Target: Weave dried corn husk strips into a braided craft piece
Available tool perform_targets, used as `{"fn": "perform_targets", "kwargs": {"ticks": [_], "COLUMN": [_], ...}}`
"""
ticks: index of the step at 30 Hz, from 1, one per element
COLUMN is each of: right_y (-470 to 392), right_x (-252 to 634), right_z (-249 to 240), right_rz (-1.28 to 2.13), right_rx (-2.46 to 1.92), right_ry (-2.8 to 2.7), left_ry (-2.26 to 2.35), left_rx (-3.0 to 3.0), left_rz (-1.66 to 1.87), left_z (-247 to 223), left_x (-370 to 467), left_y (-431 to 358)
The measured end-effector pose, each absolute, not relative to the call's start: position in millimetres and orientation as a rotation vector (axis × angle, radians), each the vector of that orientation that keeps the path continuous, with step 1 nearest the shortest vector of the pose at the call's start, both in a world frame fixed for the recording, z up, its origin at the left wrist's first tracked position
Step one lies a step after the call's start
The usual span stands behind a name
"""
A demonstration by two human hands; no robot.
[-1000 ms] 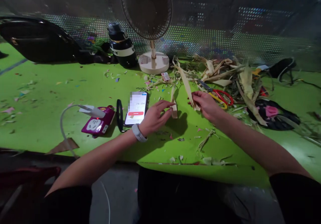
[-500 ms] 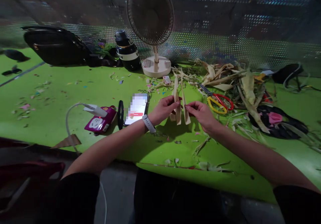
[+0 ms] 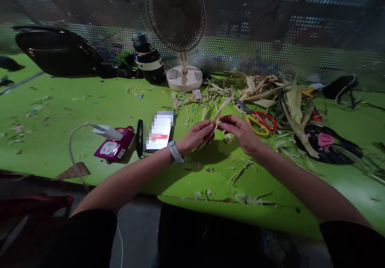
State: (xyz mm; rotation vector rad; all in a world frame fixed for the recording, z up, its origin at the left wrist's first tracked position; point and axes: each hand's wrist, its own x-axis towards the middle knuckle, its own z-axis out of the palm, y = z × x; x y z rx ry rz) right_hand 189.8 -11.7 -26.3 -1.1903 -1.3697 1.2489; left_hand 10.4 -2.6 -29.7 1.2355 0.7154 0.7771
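Observation:
Pale dry corn husk strips (image 3: 221,108) are between my hands, above the green table (image 3: 180,180). My left hand (image 3: 198,135), with a white watch band on its wrist, is closed on them, thumb on top. One strip slants up to the right and a thin end hangs below the fingers. My right hand (image 3: 240,131) pinches husk close to the left fingertips; a short pale end shows under it. The exact contact of the right fingertips is partly hidden. Scissors (image 3: 257,119) with a red and a yellow handle lie just beyond my right hand.
A phone (image 3: 159,131) and a purple power socket (image 3: 114,144) with a charger lie left. Behind stand a fan (image 3: 184,77) and a bottle (image 3: 148,61). A husk pile (image 3: 264,87) and a black item with pink (image 3: 326,140) lie right. Scraps litter the table.
The strips were held upright and apart, one in each hand; now they are together and slanted across the left fingers. My right hand has moved in close to the left. The view has shifted slightly.

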Motion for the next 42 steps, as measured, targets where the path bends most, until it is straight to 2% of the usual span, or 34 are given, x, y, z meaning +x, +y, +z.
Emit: {"fn": "perform_targets", "kwargs": {"ticks": [3,13,16,19,22,25,28,33,36,40,42], "right_y": [-19.3,1.1,6.0,8.1,7.8,7.7,9.3,11.7,10.4,3.2,-1.3], "right_x": [179.6,202.6,209.8,214.5,214.1,212.4,212.4,215.2,220.4,218.6,208.2], "right_z": [-23.7,-18.1,-18.2,-26.7,-39.7,-45.7,-39.4,-27.9,-30.2,-26.3,-19.5], "right_rz": [1.342,1.112,1.014,0.760,0.530,0.641,0.867,0.996,0.940,0.619,0.653], "right_rx": [-1.076,-1.228,-1.293,-1.595,-1.787,-1.762,-1.653,-1.471,-1.496,-1.607,-1.526], "right_ry": [-1.254,-1.151,-1.392,-1.723,-1.945,-1.934,-1.664,-1.347,-1.470,-1.745,-1.787], "left_ry": [0.696,0.639,0.800,0.955,0.940,0.933,0.992,1.004,0.981,0.936,0.915], "left_rx": [1.279,1.610,1.430,1.179,1.132,1.166,1.155,0.995,0.945,0.957,0.951], "left_rz": [0.698,0.579,0.837,1.177,1.187,1.161,1.181,1.101,1.071,1.050,1.043], "left_z": [-28.2,-29.4,-27.7,-30.0,-35.7,-41.3,-42.8,-37.5,-35.0,-35.4,-35.7], "left_x": [13.0,5.3,3.3,3.8,4.8,4.9,4.9,4.8,4.7,6.6,8.4], "left_y": [-10.5,-10.1,-3.2,3.6,7.8,9.7,10.8,11.1,10.2,7.4,4.9]}}
